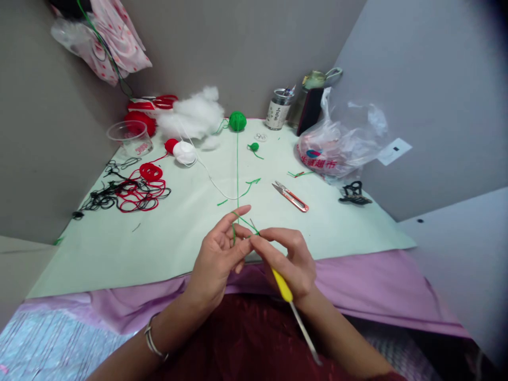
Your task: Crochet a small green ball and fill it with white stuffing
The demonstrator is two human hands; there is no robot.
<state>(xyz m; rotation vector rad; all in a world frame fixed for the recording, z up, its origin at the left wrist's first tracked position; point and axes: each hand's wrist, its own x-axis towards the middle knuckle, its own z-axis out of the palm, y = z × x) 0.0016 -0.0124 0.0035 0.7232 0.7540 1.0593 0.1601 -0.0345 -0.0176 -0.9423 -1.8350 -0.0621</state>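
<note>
Near the table's front edge, my left hand (218,254) has green yarn (237,174) looped over its raised index finger. Its thumb pinches towards the fingertips of my right hand (288,259), where a small bit of green yarn is mostly hidden. My right hand grips a crochet hook (282,286) with a yellow handle; its metal shaft points down towards my lap, and a thin tip shows by the yarn. The strand runs straight back to a green yarn ball (237,121) at the rear of the table.
Orange thread snips (291,197) lie beyond my right hand. A plastic bag (337,143), a black hair claw (354,193) and a pen jar (278,109) stand right. White stuffing (192,116), a clear cup (130,140), a red-and-white piece (182,151) and tangled red and black yarn (130,191) lie left.
</note>
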